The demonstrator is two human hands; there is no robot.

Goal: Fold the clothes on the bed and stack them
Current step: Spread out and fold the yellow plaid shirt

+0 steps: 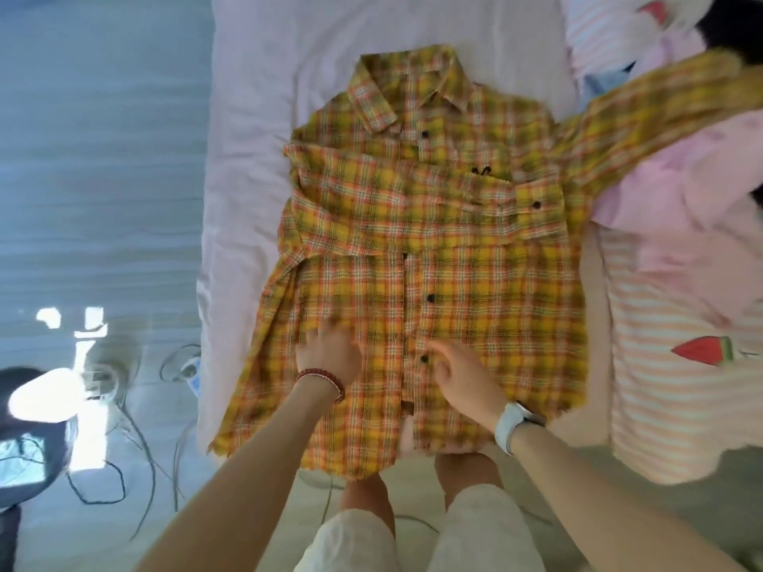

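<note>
- The left hand (pixel 330 357) lies flat with straight fingers on the lower part of the yellow plaid shirt (pixel 429 258). The right hand (pixel 466 381) rests relaxed near the button placket (pixel 417 324) and grips nothing.
- The shirt lies in the middle of the bed (pixel 256 117), collar at 12 o'clock, hem hanging over the edge at 6 o'clock.
- One sleeve (pixel 413 200) is folded across; it can slip open if the hands pull the hem.
- The other sleeve (pixel 644 109), at 2 o'clock, lies on the pink clothes (pixel 681 192) and can drag them.

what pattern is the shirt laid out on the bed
Yellow and orange plaid shirt with black buttons, seen from the head view.
</note>
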